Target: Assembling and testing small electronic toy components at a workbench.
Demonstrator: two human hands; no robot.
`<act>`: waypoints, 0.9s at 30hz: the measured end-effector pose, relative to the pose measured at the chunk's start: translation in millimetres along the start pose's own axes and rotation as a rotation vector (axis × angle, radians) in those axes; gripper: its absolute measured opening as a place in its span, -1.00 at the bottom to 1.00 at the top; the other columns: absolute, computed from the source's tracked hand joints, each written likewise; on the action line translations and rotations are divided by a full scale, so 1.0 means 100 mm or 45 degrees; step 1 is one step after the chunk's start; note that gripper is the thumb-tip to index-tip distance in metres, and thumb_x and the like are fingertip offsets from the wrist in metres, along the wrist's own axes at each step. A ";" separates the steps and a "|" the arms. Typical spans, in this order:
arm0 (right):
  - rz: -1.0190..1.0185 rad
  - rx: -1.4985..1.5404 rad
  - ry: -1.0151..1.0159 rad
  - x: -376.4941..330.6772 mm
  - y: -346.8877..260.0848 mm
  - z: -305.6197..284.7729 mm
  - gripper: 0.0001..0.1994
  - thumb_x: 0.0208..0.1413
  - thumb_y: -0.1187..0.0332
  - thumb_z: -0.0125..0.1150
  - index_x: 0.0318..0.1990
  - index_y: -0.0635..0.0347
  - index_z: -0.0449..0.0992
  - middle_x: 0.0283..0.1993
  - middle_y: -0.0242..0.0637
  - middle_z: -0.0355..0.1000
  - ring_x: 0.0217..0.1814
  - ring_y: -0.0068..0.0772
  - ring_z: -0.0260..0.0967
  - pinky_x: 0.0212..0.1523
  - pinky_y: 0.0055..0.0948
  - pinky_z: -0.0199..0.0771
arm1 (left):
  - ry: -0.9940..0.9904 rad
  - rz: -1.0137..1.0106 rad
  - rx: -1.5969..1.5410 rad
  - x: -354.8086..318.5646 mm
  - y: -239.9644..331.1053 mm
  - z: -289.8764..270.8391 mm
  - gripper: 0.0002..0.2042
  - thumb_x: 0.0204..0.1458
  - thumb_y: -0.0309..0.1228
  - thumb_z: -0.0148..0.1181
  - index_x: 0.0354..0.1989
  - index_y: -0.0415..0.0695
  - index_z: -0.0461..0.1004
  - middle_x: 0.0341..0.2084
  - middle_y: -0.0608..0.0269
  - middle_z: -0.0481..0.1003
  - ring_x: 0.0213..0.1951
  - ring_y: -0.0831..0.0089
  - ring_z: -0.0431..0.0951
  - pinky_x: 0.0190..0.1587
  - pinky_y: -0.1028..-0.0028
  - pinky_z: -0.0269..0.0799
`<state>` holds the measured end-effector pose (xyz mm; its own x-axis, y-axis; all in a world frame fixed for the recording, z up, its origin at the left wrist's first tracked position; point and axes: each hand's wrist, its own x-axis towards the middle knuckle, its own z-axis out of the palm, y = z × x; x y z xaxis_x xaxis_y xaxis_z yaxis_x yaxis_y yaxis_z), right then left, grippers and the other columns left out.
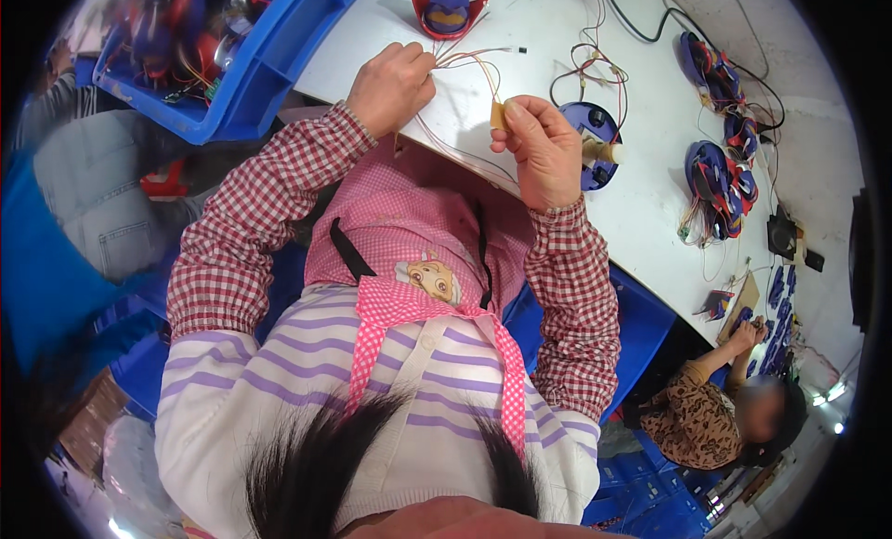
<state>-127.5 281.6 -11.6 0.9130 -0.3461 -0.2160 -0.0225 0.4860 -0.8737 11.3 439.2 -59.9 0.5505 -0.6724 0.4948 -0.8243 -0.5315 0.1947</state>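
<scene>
My left hand (395, 88) is closed at the near edge of the white table, pinching thin wires (465, 59) just beside a red and dark-blue plastic part (448, 9). The wires fan out to the right, some red, some pale, and one strand ends in a small connector. Between thumb and fingers, my right hand (542, 151) grips a small flat tan piece (498, 117), and a few wires run up from it. To the right of that hand lies a round dark-blue plastic housing (595, 123) with a pale cylindrical part on it.
A blue crate (255, 79) full of plastic parts and wires stands at the upper left. More dark-blue and red assemblies (715, 188) lie along the right side of the white table (641, 204). A co-worker (715, 409) sits farther right; another person is at the left.
</scene>
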 end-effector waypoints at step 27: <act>0.057 0.001 0.113 0.02 0.26 -0.04 -0.80 0.11 0.44 0.15 -0.14 0.34 0.41 -0.37 -0.23 0.38 -0.50 -0.55 0.34 -0.50 -0.68 0.41 | -0.382 -1.147 -1.312 -1.32 0.32 0.12 -0.71 0.06 -0.43 0.11 -0.08 -0.31 0.39 -0.32 0.11 0.44 -0.38 0.43 0.49 -0.35 0.61 0.44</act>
<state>-127.4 290.5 -36.1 0.8716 -0.3934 -0.2926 -0.0621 0.5033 -0.8619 -85.6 504.4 -129.3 0.8346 -0.4595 -0.3037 0.1701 -0.3094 0.9356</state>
